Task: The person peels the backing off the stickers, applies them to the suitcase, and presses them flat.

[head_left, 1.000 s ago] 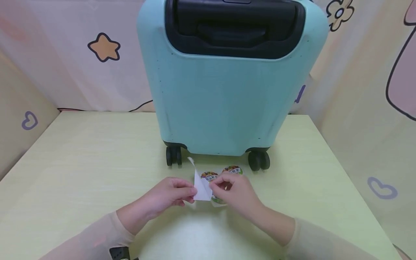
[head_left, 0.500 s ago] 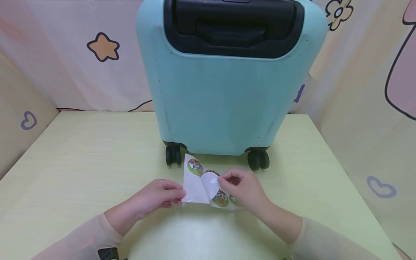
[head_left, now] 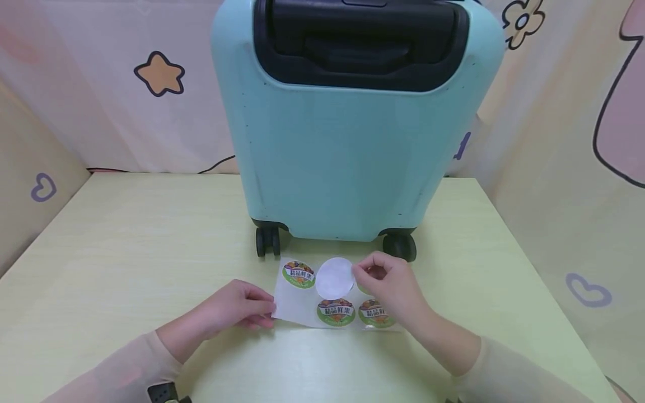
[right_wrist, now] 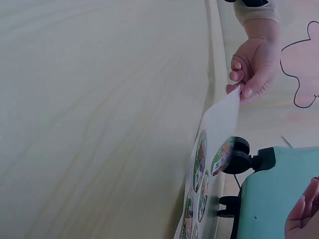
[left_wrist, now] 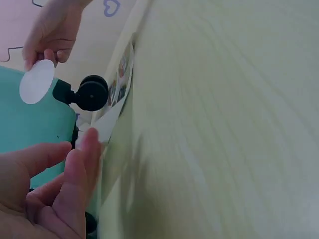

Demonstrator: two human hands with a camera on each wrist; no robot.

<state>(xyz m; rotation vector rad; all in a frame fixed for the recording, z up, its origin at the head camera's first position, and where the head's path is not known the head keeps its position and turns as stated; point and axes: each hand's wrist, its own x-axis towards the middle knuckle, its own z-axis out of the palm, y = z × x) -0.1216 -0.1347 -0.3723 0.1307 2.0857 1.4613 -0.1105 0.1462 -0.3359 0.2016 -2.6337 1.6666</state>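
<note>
My left hand (head_left: 242,305) pinches the left corner of a white sticker sheet (head_left: 293,305) on the table, also visible in the right wrist view. Several round fruit-printed stickers with green borders lie on it, one being the sticker (head_left: 336,312) at the front. My right hand (head_left: 395,282) pinches the edge of a peeled round sticker (head_left: 335,279), its plain white back towards the head camera. In the left wrist view this loose sticker (left_wrist: 37,81) hangs apart from the sheet. The right hand covers part of the sheet's right side.
A light-blue suitcase (head_left: 342,157) with a black handle panel (head_left: 360,47) stands on the table behind the sheet. Its black wheels (head_left: 268,240) are close to the sheet's back edge. Pale table surface (head_left: 151,235) extends to the left. Patterned cloth (head_left: 101,84) surrounds the table.
The right hand has peeled the round sticker off the sheet and moved slightly right and up with it. The left hand has moved left, and the sheet, folded up before, now lies flatter.
</note>
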